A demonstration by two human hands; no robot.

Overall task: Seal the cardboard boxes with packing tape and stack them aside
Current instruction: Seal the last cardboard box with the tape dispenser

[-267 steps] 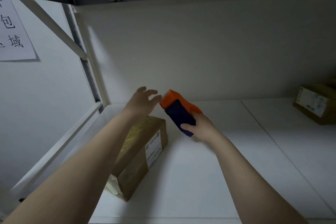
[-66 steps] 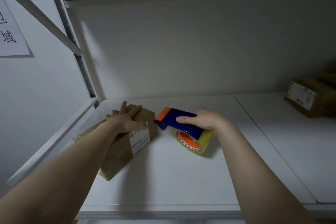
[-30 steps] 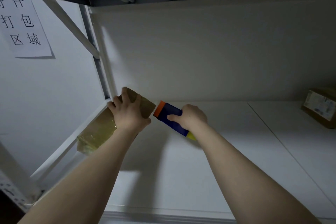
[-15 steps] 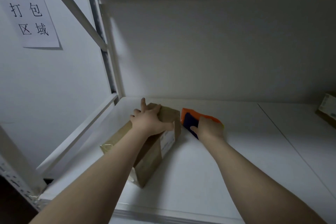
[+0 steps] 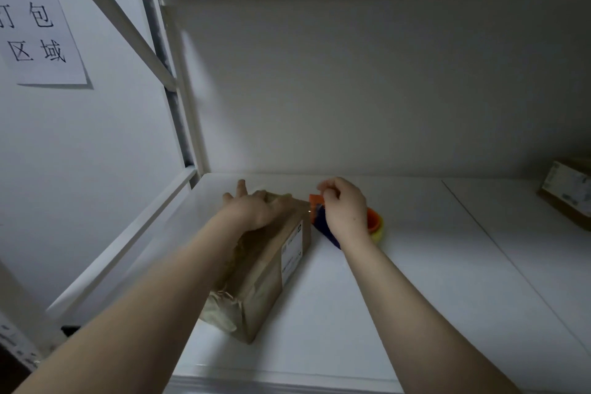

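A long brown cardboard box (image 5: 271, 269) with a white label lies on the white shelf (image 5: 415, 281), its near end wrapped in crinkled clear tape. My left hand (image 5: 256, 211) rests on the box's far end, fingers curved over the top edge. My right hand (image 5: 343, 206) grips the blue and orange tape dispenser (image 5: 319, 221) just right of the box's far corner. The yellowish tape roll (image 5: 377, 229) with an orange core shows behind the wrist. The dispenser's front sits close to the box; I cannot tell whether they touch.
A second labelled cardboard box (image 5: 569, 192) sits at the far right of the shelf. White frame posts and a diagonal brace (image 5: 172, 112) rise at the left. A paper sign (image 5: 35, 29) hangs on the left wall. The shelf's front edge (image 5: 287, 377) is near me.
The right hand has turned over the dispenser, which now stands lower with the roll showing behind the wrist. The left hand stays on the box's far end.
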